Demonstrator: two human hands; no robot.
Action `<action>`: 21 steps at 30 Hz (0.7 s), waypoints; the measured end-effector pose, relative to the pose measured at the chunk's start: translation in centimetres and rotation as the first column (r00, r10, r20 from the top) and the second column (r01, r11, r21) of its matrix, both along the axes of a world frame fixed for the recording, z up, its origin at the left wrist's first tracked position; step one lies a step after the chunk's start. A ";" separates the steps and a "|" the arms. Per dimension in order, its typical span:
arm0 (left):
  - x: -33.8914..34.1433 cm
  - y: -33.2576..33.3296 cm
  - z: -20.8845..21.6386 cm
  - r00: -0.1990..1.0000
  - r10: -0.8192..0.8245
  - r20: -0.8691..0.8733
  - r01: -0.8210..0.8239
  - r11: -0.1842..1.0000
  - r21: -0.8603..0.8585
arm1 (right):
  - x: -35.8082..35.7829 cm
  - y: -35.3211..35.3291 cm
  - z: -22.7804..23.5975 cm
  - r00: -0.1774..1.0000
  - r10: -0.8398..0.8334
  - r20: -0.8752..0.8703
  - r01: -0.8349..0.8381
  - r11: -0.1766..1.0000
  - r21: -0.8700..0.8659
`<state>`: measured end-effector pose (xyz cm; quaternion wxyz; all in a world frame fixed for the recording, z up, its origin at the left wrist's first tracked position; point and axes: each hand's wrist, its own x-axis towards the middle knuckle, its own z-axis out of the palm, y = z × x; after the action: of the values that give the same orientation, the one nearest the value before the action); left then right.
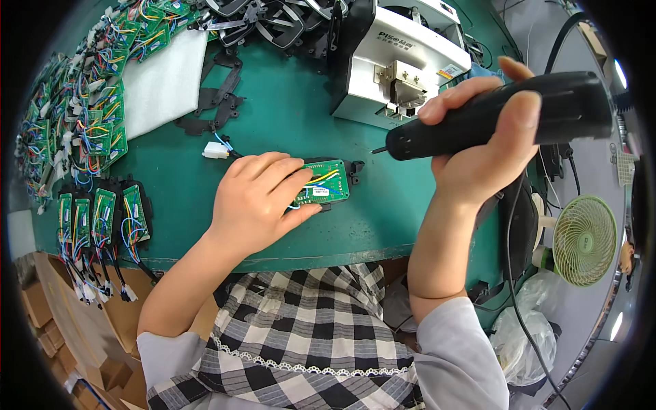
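Note:
A green circuit board (pixel 331 179) with yellow and blue wires rests in a black plastic holder (pixel 354 172) on the green table. Over its left part lies my left hand (pixel 263 195), fingers curled round the board and holding it down. A white connector (pixel 216 150) on a wire lies just beyond that hand. My right hand (pixel 488 133) is raised to the right, wrapped round a black electric screwdriver (pixel 471 116). The tool's thin bit points left, in the air, apart from the board.
Several finished-looking boards in black holders (pixel 102 215) line the left table edge, wires hanging over. Piled boards (pixel 102 102) and a white foam sheet (pixel 164 82) lie far left. A white machine (pixel 403 68) stands at the back. A green fan (pixel 585 240) is at right.

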<state>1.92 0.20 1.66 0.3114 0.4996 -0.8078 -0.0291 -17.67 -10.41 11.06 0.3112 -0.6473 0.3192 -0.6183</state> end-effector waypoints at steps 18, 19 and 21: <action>-0.1 -0.1 -0.7 0.998 -0.001 -0.058 0.007 0.995 0.101 | 3.5 0.7 -3.6 0.990 0.140 -0.016 -0.141 0.988 -0.064; -0.1 -0.1 -0.8 0.998 -0.004 -0.061 0.010 0.994 0.109 | 3.5 0.7 -3.8 0.987 0.155 -0.031 -0.157 0.984 -0.081; 0.0 -0.1 -0.7 0.998 -0.007 -0.062 0.014 0.992 0.126 | 3.6 0.9 -3.8 0.984 0.178 -0.033 -0.180 0.980 -0.088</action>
<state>1.87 0.12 0.93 0.3039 0.5129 -0.7970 -0.0971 -14.07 -9.54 7.22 0.3316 -0.6946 0.2352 -0.5935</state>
